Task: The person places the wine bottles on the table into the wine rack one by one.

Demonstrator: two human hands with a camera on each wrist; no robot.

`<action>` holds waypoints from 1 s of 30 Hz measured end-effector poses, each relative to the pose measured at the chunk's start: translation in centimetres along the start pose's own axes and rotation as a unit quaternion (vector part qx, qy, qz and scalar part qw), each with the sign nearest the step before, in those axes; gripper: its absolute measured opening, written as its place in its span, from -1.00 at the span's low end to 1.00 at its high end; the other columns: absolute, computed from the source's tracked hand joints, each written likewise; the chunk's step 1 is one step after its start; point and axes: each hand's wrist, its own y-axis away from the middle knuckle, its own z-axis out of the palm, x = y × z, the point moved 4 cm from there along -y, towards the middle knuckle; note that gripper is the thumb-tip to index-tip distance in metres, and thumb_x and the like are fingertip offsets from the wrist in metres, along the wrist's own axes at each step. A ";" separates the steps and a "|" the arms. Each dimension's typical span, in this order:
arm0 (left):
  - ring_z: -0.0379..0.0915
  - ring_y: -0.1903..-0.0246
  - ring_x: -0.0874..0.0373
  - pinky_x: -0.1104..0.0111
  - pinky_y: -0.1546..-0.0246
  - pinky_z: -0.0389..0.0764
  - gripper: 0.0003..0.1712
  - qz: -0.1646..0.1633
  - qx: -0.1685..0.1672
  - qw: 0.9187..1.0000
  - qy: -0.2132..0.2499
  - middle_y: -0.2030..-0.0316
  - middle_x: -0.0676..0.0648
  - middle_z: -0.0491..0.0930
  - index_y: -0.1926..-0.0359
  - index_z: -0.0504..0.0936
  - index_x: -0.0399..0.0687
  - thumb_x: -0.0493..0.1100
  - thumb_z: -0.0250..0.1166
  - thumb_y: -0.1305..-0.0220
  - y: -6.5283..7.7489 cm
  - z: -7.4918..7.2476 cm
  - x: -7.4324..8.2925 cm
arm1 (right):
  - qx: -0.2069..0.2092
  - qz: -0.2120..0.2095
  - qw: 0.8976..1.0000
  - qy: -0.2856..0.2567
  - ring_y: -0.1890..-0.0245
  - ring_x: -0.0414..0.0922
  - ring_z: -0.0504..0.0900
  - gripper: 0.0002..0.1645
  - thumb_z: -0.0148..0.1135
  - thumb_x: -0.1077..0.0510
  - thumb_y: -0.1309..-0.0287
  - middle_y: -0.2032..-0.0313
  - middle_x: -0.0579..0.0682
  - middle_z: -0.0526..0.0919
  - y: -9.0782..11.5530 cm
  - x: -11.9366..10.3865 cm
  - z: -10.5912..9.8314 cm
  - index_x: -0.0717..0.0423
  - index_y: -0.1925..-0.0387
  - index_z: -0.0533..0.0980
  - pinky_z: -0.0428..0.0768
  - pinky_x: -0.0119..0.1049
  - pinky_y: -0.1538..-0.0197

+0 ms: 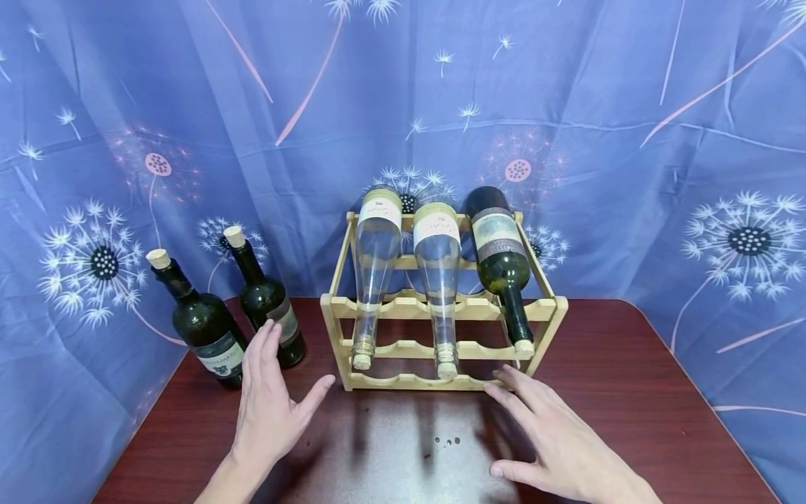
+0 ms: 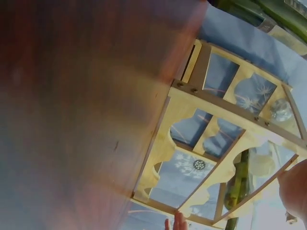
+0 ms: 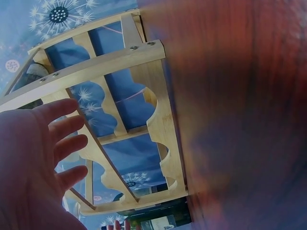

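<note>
My left hand [image 1: 267, 399] hovers over the table's left part with fingers straight and thumb spread, holding nothing. From the head view its fingertips overlap the lower edge of a dark green wine bottle [image 1: 264, 297]; whether they touch cannot be told. A second corked dark bottle [image 1: 204, 322] stands upright farther left. At the right front of a pale wooden wine rack [image 1: 403, 308], my right hand [image 1: 548, 434] is extended, fingers apart and grasping nothing. Two clear corked bottles, one left [image 1: 378, 259] and one central [image 1: 437, 266], lie neck-forward on its top tier beside a dark green bottle [image 1: 504, 259].
The reddish-brown table [image 1: 617, 392] carries everything, with a few small dark specks [image 1: 448, 442] in front of the rack. A blue curtain [image 1: 403, 84] with a dandelion print hangs behind and along both sides. The lower tiers show wavy wooden slats [image 1: 409, 381].
</note>
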 end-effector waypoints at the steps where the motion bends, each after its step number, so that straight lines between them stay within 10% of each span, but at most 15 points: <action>1: 0.04 -0.31 -0.25 0.08 -0.34 0.02 0.17 -0.004 0.006 1.000 -0.001 -0.36 -0.33 0.13 -0.37 0.14 -0.35 0.34 0.36 0.00 -0.1 0.0 -0.2 | -0.002 0.000 1.000 0.001 -0.32 0.09 0.24 0.21 0.34 -0.49 0.22 -0.40 0.01 0.16 0.0 0.0 0.0 -0.07 -0.43 0.20 -0.07 -0.27 -0.36; 30: -0.18 -0.42 -0.05 0.07 -0.36 -0.01 0.30 -0.116 0.049 0.992 -0.023 -0.46 -0.17 -0.11 -0.50 -0.17 -0.18 0.12 0.48 0.03 -2.7 1.8 -6.7 | -0.046 0.022 0.999 0.014 -0.37 0.02 0.17 0.24 0.32 -0.52 0.22 -0.43 -0.03 0.10 0.3 0.0 0.3 -0.18 -0.46 0.11 -0.14 -0.36 -0.35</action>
